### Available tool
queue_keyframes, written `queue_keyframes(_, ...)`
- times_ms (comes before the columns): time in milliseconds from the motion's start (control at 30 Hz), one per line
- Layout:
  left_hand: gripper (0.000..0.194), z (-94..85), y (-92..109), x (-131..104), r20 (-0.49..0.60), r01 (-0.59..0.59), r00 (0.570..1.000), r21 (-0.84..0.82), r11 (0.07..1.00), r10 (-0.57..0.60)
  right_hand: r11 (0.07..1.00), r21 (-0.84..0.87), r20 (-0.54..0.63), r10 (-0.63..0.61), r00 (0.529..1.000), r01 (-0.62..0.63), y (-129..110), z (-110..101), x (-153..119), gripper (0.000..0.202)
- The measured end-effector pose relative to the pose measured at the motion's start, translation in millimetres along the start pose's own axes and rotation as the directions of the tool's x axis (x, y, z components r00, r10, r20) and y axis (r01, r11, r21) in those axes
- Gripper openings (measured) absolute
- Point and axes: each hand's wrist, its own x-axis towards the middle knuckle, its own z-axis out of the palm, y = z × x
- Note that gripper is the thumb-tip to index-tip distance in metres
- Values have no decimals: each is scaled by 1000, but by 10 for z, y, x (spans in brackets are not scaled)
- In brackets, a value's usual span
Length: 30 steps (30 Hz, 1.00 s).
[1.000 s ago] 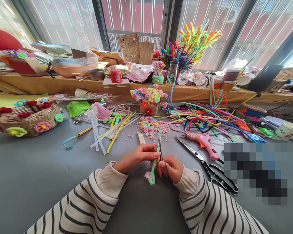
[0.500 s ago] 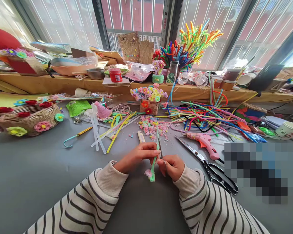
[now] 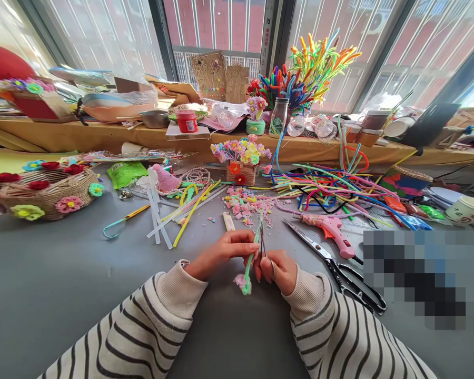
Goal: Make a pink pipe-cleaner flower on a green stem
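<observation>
Between the fingertips of my left hand (image 3: 233, 246) is a pale green pipe-cleaner stem (image 3: 248, 268), its lower end carrying a small pink pipe-cleaner flower (image 3: 240, 280). The stem's upper part points away from me. My right hand (image 3: 279, 269) grips small scissors (image 3: 262, 239), fingers through the handles, blades pointing forward beside the stem. From here I cannot tell whether the blades touch it. Just beyond both hands lie pink, yellow and green fluff clippings (image 3: 248, 204) on the grey table (image 3: 142, 295).
Large black-handled scissors (image 3: 332, 263) and a pink glue gun (image 3: 334, 231) lie to the right. Behind them spreads a heap of coloured pipe cleaners (image 3: 327, 187). At left are glue sticks (image 3: 158, 221), a crochet hook (image 3: 122, 223) and a woven flower basket (image 3: 59, 195).
The small scissors have shifted slightly right and their blades look more spread. My right hand's fingers have moved a little. The stem's upper end leans further right; my left hand stays put.
</observation>
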Motion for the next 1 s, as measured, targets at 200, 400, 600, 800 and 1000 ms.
queue_keyframes(200, 17, -6, -30, 9, 3, 27, 1000, 23, 999, -27, 996, -80, -46, -39, 998, 36, -20, -16, 2, 58)
queue_keyframes(400, 17, -11, -26, 9, -30, 32, 999, -4, 999, -32, 995, -90, -60, -36, 998, 31, -19, -14, 4, 57)
queue_keyframes(600, 18, -7, -29, 7, 0, 33, 999, 16, 999, -33, 994, -100, -67, -44, 997, 37, -28, -11, 17, 57)
queue_keyframes(800, 18, 1, -8, 2, -45, 33, 998, -18, 999, -34, 997, -78, -57, -10, 998, 6, 5, -9, 14, 58)
queue_keyframes(1000, 19, 14, -8, 2, -28, 37, 999, 3, 999, -36, 995, -101, -76, -3, 997, -5, 6, -8, 11, 57)
